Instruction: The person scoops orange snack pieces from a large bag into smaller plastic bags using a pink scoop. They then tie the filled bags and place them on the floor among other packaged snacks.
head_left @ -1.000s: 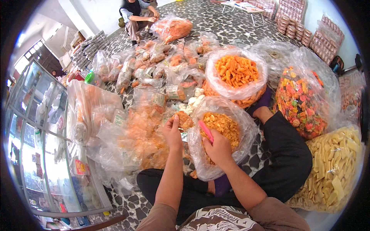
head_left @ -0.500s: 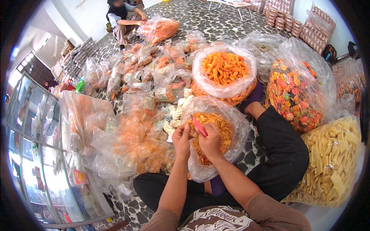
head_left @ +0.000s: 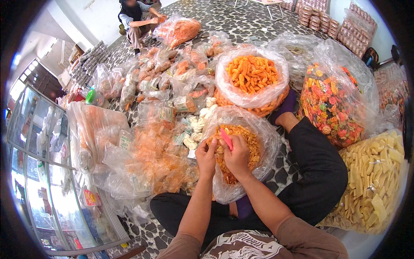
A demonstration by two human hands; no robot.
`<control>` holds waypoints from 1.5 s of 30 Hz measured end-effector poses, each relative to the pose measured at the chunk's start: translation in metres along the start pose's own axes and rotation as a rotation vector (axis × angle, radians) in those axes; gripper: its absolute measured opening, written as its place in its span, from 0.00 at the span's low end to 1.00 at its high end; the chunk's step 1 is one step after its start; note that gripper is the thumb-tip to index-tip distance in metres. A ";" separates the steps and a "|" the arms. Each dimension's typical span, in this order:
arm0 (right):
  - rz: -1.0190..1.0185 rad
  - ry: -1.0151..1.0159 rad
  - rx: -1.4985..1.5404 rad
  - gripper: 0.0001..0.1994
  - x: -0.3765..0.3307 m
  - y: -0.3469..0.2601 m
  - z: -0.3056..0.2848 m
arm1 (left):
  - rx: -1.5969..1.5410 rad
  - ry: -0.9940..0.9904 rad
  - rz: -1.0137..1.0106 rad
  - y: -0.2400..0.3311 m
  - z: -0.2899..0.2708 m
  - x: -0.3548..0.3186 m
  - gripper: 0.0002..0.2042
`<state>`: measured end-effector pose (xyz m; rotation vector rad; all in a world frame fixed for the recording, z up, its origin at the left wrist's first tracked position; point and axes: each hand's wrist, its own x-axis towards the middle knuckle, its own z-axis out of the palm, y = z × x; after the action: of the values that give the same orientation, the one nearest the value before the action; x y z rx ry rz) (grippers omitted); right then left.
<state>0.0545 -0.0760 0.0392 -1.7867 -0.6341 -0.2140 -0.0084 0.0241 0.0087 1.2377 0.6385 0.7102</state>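
Note:
Both my hands are held close together above an open clear plastic bag [head_left: 263,168] of orange-brown chips [head_left: 243,134]. A pink cutter [head_left: 226,138] sticks up from my right hand [head_left: 236,156], whose fingers are closed round it. My left hand [head_left: 206,156] is closed in a pinch beside it, thumb up, near the bag's left rim. Whatever lies between the left fingertips is too small or hidden to make out. Just beyond stands another open bag holding orange puffed sticks [head_left: 252,75]. Pale round crackers [head_left: 197,125] lie left of the chips bag.
Filled small bags [head_left: 159,64] and loose crumpled plastic [head_left: 151,151] spread to the left. A glass cabinet [head_left: 43,172] borders that side. On the right stand bags of colourful snacks [head_left: 330,103] and yellow strips [head_left: 373,181]. A person [head_left: 138,21] sits far left by an orange-filled bag [head_left: 177,32].
My hands have drawn slightly lower, and the pink cutter now points more upright. Its dark tip no longer shows clearly. The far person's hand has lifted from the bag.

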 end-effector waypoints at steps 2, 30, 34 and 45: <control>-0.063 -0.002 0.024 0.06 0.000 -0.001 -0.001 | 0.048 -0.011 0.017 0.001 -0.001 0.000 0.13; -0.196 -0.042 0.075 0.07 0.001 0.018 -0.034 | -0.088 0.041 -0.275 0.023 0.026 0.017 0.17; -0.111 0.038 0.092 0.07 0.001 0.025 -0.023 | -0.090 -0.022 -0.378 0.022 0.025 0.018 0.17; 0.429 -0.045 0.223 0.08 0.035 0.035 -0.021 | 0.136 -0.011 -0.002 0.019 0.015 0.026 0.13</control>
<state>0.1062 -0.0916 0.0324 -1.6692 -0.2806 0.1836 0.0167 0.0389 0.0293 1.3653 0.6877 0.6666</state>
